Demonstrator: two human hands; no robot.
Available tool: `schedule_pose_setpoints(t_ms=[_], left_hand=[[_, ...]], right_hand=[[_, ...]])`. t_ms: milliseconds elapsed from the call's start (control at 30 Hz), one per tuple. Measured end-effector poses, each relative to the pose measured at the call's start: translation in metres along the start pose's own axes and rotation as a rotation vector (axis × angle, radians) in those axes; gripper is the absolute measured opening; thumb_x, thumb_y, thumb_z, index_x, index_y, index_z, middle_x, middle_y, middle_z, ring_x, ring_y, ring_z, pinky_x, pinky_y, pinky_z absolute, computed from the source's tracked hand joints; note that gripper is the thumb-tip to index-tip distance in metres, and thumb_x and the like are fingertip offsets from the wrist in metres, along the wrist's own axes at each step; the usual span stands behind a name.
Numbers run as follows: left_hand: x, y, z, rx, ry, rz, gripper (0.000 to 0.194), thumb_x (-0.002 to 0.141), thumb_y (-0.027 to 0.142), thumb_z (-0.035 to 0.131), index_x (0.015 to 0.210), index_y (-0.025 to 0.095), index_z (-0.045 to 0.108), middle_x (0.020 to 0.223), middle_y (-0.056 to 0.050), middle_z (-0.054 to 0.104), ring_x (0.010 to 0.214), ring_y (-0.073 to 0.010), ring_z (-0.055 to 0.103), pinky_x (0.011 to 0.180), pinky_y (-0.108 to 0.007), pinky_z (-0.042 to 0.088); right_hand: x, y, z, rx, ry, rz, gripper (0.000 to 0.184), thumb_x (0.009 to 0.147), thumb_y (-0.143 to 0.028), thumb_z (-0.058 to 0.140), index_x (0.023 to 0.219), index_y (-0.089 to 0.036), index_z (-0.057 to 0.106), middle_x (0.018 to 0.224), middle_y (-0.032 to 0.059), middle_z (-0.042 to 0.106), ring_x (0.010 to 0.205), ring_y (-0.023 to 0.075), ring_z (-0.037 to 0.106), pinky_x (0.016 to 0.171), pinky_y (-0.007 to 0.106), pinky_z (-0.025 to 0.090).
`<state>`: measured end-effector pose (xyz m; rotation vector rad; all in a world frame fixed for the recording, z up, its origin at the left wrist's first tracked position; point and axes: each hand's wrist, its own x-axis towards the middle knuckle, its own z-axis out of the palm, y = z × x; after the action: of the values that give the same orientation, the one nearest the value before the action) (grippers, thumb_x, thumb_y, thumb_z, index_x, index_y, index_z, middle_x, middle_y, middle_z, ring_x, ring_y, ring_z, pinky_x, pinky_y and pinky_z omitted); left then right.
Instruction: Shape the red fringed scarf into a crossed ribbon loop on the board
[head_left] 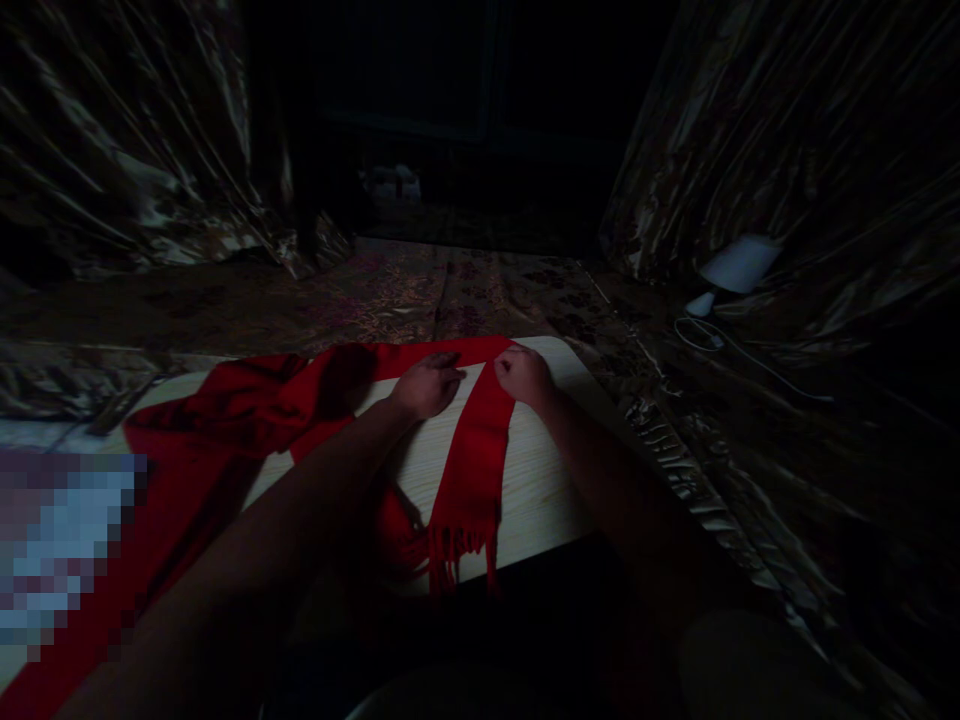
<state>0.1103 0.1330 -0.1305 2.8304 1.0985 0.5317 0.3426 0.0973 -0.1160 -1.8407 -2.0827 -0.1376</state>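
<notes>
A red scarf (474, 455) with a fringed end lies across a light wood-grain table (551, 480). At the far edge it bends at a sharp corner, one strip running left and the fringed strip coming toward me. My right hand (525, 375) is closed at that corner, its fingers curled on the cloth. Just left of it, my left hand (427, 387) rests at the near side of the far strip, thumb and forefinger apart. More of the scarf is bunched at the left and trails down off the table, and another fringed end shows partly behind my left forearm.
A small white lamp (741, 265) with a white cord (780, 368) stands at the right on dark patterned cloth (465, 290). Patterned curtains (150, 150) hang on both sides. The room is very dark, and a pixelated patch covers the lower left.
</notes>
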Motion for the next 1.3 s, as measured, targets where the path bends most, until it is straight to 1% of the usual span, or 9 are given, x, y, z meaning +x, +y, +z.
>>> schedule_pose_setpoints(t_ms=[133,267,367,533,667,767,933,1133,1300], left_hand=[[0.011,0.001,-0.001,0.068,-0.139,-0.036,0.050,0.098,0.040,0.037,0.138,0.026,0.062,0.153,-0.010,0.048,0.139,-0.0270,0.046,0.114,-0.043,0.039],[0.015,0.008,-0.005,0.117,-0.201,-0.091,0.054,0.097,0.045,0.037,0.145,0.027,0.054,0.160,-0.012,0.037,0.138,-0.0358,0.045,0.109,-0.053,0.041],[0.013,0.009,-0.007,0.120,-0.229,-0.113,0.054,0.098,0.049,0.035,0.147,0.032,0.051,0.161,-0.010,0.036,0.140,-0.0356,0.043,0.108,-0.054,0.040],[0.007,0.010,-0.004,0.133,-0.188,-0.108,0.054,0.099,0.048,0.033,0.149,0.034,0.048,0.158,-0.011,0.040,0.142,-0.0321,0.041,0.111,-0.051,0.036],[0.005,0.011,-0.002,0.133,-0.203,-0.130,0.055,0.099,0.049,0.032,0.151,0.037,0.044,0.160,-0.008,0.039,0.145,-0.0321,0.037,0.111,-0.052,0.035],[0.006,0.012,-0.003,0.128,-0.224,-0.132,0.056,0.099,0.050,0.033,0.152,0.039,0.041,0.162,-0.007,0.036,0.145,-0.0332,0.035,0.110,-0.054,0.034],[0.010,0.014,-0.005,0.127,-0.241,-0.152,0.058,0.098,0.053,0.031,0.153,0.039,0.041,0.163,-0.008,0.033,0.144,-0.0368,0.035,0.109,-0.057,0.033],[0.008,0.017,0.000,0.117,-0.207,-0.171,0.061,0.097,0.057,0.030,0.155,0.039,0.037,0.167,-0.008,0.025,0.147,-0.0387,0.030,0.110,-0.060,0.030],[0.007,0.017,0.005,0.117,-0.152,-0.156,0.065,0.097,0.060,0.030,0.154,0.032,0.040,0.168,-0.009,0.017,0.153,-0.0371,0.017,0.115,-0.064,0.017]], right_hand=[[-0.009,-0.012,0.004,-0.023,-0.126,-0.142,0.035,0.096,-0.025,0.046,0.117,-0.014,0.072,0.123,0.0110,0.070,0.114,0.0235,0.058,0.105,0.034,0.036],[-0.012,-0.014,0.006,-0.072,-0.137,-0.155,0.042,0.099,-0.025,0.039,0.127,-0.010,0.067,0.133,0.0134,0.066,0.118,0.0259,0.055,0.107,0.036,0.034],[-0.013,-0.017,0.005,-0.089,-0.132,-0.130,0.044,0.098,-0.026,0.039,0.130,-0.009,0.064,0.134,0.0138,0.065,0.118,0.0275,0.054,0.106,0.037,0.035],[-0.012,-0.019,0.007,-0.142,-0.166,-0.120,0.051,0.098,-0.026,0.036,0.142,-0.005,0.054,0.143,0.0177,0.057,0.124,0.0306,0.049,0.106,0.040,0.034],[-0.010,-0.017,0.008,-0.179,-0.195,-0.115,0.056,0.097,-0.030,0.040,0.152,-0.020,0.046,0.153,0.0147,0.047,0.127,0.0329,0.047,0.104,0.044,0.035],[-0.007,-0.015,0.006,-0.161,-0.204,-0.141,0.063,0.095,-0.028,0.043,0.158,-0.028,0.034,0.151,0.0123,0.049,0.123,0.0313,0.051,0.104,0.043,0.034],[0.005,-0.015,0.009,-0.093,-0.266,-0.142,0.082,0.090,-0.023,0.046,0.162,-0.011,0.009,0.142,0.0172,0.058,0.118,0.0293,0.056,0.106,0.040,0.033],[0.009,-0.012,0.014,-0.067,-0.256,-0.132,0.091,0.083,-0.017,0.050,0.162,-0.007,0.004,0.161,0.0169,0.035,0.140,0.0310,0.041,0.112,0.041,0.028],[0.002,-0.012,0.010,-0.084,-0.225,-0.157,0.092,0.083,-0.013,0.049,0.162,-0.009,0.003,0.164,0.0147,0.030,0.140,0.0303,0.040,0.112,0.040,0.029]])
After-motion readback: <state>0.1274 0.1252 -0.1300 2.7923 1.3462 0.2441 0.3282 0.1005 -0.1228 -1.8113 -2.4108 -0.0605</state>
